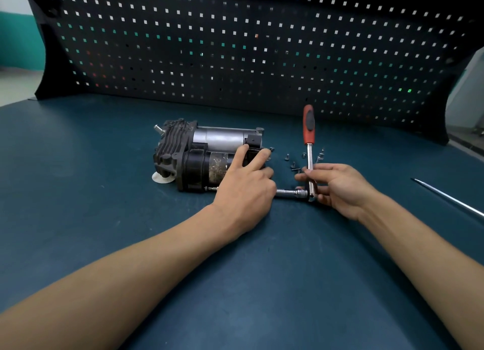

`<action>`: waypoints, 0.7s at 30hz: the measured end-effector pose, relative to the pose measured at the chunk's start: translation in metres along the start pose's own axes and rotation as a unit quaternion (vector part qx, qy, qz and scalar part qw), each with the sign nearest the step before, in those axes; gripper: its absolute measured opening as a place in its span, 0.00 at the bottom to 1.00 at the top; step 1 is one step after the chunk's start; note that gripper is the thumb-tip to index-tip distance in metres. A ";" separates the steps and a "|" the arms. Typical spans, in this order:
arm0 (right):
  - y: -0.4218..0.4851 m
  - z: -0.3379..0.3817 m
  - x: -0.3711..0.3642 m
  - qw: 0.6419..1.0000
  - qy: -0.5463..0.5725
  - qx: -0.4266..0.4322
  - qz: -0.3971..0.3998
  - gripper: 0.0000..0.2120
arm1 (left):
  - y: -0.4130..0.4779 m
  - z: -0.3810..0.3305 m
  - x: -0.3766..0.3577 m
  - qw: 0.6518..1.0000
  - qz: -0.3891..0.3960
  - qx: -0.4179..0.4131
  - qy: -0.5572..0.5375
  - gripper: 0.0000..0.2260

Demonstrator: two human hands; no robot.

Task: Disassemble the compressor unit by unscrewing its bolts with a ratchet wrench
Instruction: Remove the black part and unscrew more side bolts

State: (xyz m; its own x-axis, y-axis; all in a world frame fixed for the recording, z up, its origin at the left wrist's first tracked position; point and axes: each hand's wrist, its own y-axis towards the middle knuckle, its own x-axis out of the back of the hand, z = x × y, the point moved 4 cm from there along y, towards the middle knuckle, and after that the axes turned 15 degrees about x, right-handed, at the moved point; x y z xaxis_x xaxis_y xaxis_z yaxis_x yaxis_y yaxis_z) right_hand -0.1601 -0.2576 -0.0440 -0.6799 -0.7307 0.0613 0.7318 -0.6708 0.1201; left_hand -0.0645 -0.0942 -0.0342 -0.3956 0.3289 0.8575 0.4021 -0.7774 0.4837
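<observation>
The compressor unit (pixel 199 153) lies on its side on the blue-green bench, black finned head to the left, silver cylinder behind. My left hand (pixel 246 182) rests on its right end with two fingers stretched over the housing. A ratchet wrench (pixel 309 132) with a red and black handle stands upright to the right. Its chrome extension bar (pixel 289 192) runs left along the bench and passes under my left hand toward the compressor's lower edge. My right hand (pixel 337 184) grips the wrench shaft near its head.
Several small loose bolts (pixel 294 163) lie on the bench between the compressor and the wrench. A long thin metal rod (pixel 450 199) lies at the right. A black pegboard (pixel 248 48) stands along the back edge. A white disc (pixel 162 178) sits under the compressor's left end.
</observation>
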 end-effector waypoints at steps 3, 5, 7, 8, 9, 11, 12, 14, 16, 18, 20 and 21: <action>-0.001 -0.001 0.000 1.000 -0.011 0.008 0.018 0.03 | 0.000 0.001 0.000 1.000 -0.003 0.001 -0.002 0.13; -0.002 0.000 0.001 0.999 -0.005 0.018 0.034 0.04 | 0.000 0.001 0.000 1.000 -0.004 0.002 -0.004 0.13; -0.004 0.002 0.002 0.998 0.010 0.037 0.050 0.07 | 0.001 0.001 0.000 1.000 -0.004 0.002 -0.004 0.13; -0.005 0.004 0.003 0.997 0.019 0.049 0.056 0.10 | 0.000 0.001 0.000 1.000 -0.004 0.003 -0.003 0.13; -0.007 0.006 0.003 0.996 0.023 0.064 0.062 0.12 | 0.000 0.001 0.000 1.000 -0.005 0.002 -0.003 0.12; -0.009 0.009 0.004 0.992 0.013 0.099 0.076 0.11 | 0.000 0.001 0.000 1.000 -0.010 -0.002 0.002 0.11; -0.011 0.011 0.004 0.990 0.004 0.114 0.087 0.09 | -0.001 0.001 0.000 1.000 -0.011 -0.005 0.006 0.11; -0.015 0.012 0.003 0.981 -0.016 0.149 0.122 0.08 | -0.001 0.001 -0.001 1.000 -0.008 -0.017 0.017 0.11; -0.018 0.013 0.004 0.972 -0.026 0.174 0.157 0.08 | -0.001 0.001 -0.002 0.999 -0.003 -0.029 0.033 0.12; -0.019 0.013 0.006 0.957 -0.058 0.210 0.191 0.08 | -0.002 0.000 -0.002 0.998 0.001 -0.039 0.045 0.13; -0.021 0.013 0.005 0.929 -0.103 0.254 0.249 0.07 | -0.003 0.000 -0.002 0.998 0.003 -0.045 0.050 0.15; -0.023 0.010 0.003 0.916 -0.113 0.265 0.280 0.03 | -0.003 0.000 -0.002 0.998 0.004 -0.047 0.051 0.15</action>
State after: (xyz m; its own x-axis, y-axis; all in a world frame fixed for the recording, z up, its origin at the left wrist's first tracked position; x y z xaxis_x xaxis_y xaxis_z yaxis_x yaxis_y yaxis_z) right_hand -0.1797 -0.2432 -0.0364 -0.2420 -0.8562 0.4564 0.8836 -0.0001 0.4682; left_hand -0.0645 -0.0923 -0.0370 -0.4771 0.2699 0.8364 0.3284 -0.8280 0.4545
